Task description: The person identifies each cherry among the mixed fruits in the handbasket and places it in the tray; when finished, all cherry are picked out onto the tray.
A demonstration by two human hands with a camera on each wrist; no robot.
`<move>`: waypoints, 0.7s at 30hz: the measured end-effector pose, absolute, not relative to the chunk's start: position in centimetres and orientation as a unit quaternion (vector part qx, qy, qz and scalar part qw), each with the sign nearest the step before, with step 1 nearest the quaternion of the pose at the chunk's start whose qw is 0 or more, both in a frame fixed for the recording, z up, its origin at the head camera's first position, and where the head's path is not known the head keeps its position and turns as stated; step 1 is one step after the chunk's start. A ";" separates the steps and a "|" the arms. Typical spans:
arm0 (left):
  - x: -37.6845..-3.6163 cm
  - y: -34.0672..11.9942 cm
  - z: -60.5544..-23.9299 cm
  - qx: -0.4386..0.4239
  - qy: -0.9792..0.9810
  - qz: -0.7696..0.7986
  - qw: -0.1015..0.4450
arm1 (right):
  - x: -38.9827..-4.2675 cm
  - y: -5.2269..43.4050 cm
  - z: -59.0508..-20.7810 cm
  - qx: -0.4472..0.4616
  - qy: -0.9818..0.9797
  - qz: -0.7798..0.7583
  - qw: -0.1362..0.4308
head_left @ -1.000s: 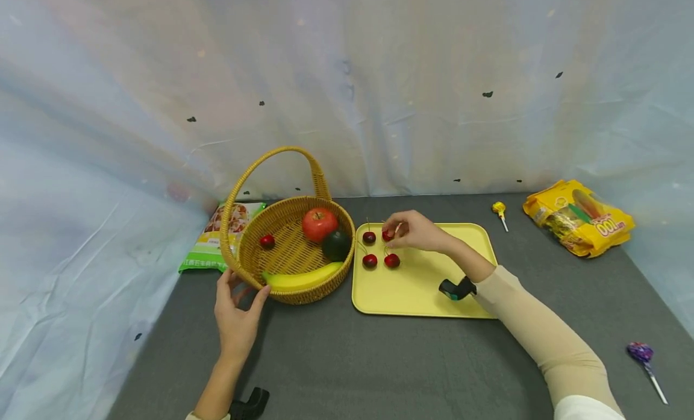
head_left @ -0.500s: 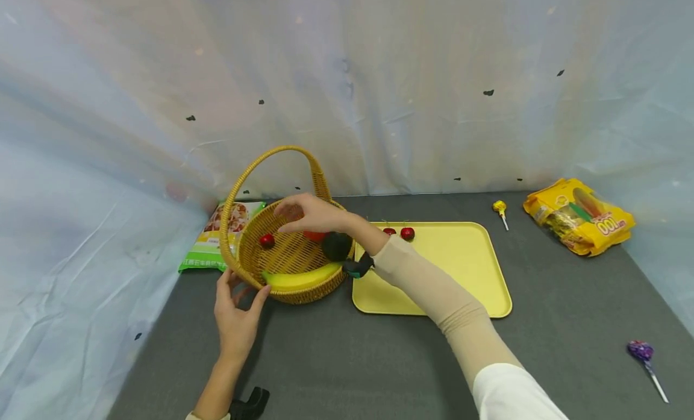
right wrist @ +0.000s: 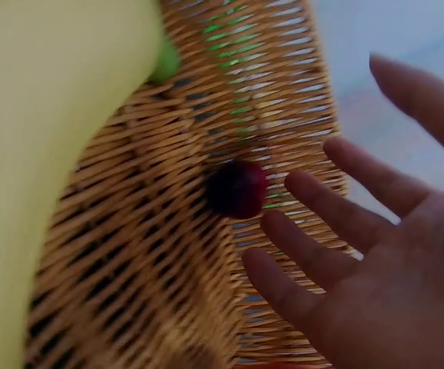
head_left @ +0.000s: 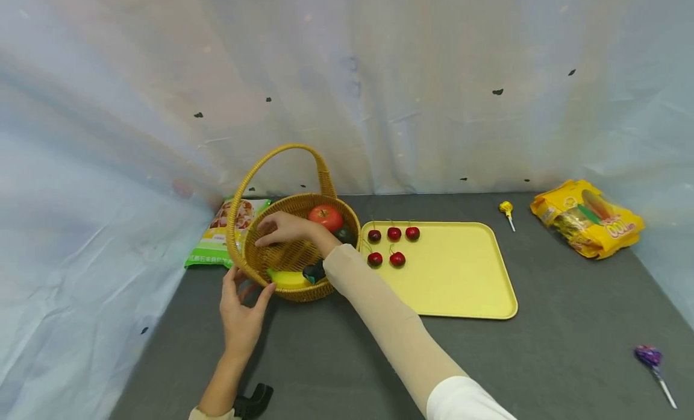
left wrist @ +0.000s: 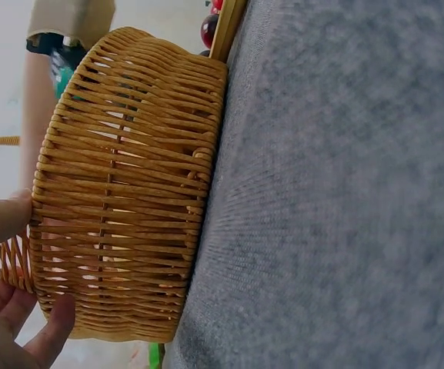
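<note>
My left hand (head_left: 240, 323) grips the near left rim of a wicker basket (head_left: 303, 295), by the foot of its tall handle. In the left wrist view, thumb and fingers lie about the woven wall (left wrist: 121, 200). My right hand (head_left: 284, 229) reaches inside the basket, fingers spread apart with nothing between them. The right wrist view shows its fingertips right beside a dark red cherry (right wrist: 238, 189) near the basket wall; in the head view the hand hides this cherry. A banana (head_left: 287, 279), a red apple (head_left: 326, 217) and a dark green round fruit (head_left: 345, 235) also lie in the basket.
Right of the basket, a yellow tray (head_left: 450, 275) bears several cherries (head_left: 394, 234) at its left end. A green snack bag (head_left: 211, 245) lies behind the basket. Farther right are a yellow lollipop (head_left: 506, 209), a yellow snack bag (head_left: 587, 220) and a purple lollipop (head_left: 650, 357).
My right hand has travelled left from above the cherries on the tray, over the apple, and down into the basket. The left hand has stayed at the rim.
</note>
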State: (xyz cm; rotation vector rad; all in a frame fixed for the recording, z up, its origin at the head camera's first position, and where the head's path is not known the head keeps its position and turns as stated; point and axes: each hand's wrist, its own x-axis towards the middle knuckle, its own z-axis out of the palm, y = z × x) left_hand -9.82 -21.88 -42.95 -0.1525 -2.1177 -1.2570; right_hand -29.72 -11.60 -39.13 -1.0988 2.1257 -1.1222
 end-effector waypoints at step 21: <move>-9.8 -21.9 -43.2 -0.057 -0.812 -0.475 0.335 | -29.8 -11.1 -40.3 -0.411 0.818 -0.287 0.281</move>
